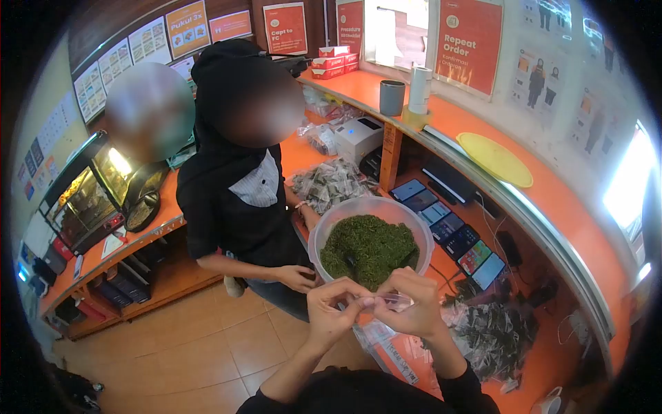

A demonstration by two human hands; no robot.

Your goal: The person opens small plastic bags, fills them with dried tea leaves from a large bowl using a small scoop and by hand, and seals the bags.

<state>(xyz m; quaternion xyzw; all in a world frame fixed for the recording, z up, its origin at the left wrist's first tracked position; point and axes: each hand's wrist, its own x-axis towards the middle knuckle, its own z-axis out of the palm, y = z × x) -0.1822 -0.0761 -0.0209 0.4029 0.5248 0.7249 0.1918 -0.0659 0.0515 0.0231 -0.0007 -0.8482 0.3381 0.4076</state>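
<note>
Just in front of the tub, my left hand (334, 307) and my right hand (412, 303) meet with fingertips pinched. Between them is a small clear plastic bag (396, 299), partly hidden by the fingers. Beyond them stands a large translucent plastic tub (315, 238) holding a mass of chopped green food (369, 245). To the right of my right forearm lies a heap of small clear sachets with dark green contents (493, 338). Below my hands is a clear plastic box (396, 360) with a handwritten label.
Another person in black (234, 200) stands at the left of the tub, one hand (296, 278) near it. More filled sachets (334, 183) lie behind the tub. Several phones (448, 231) line the counter's right side, under a shelf holding a yellow lid (495, 159).
</note>
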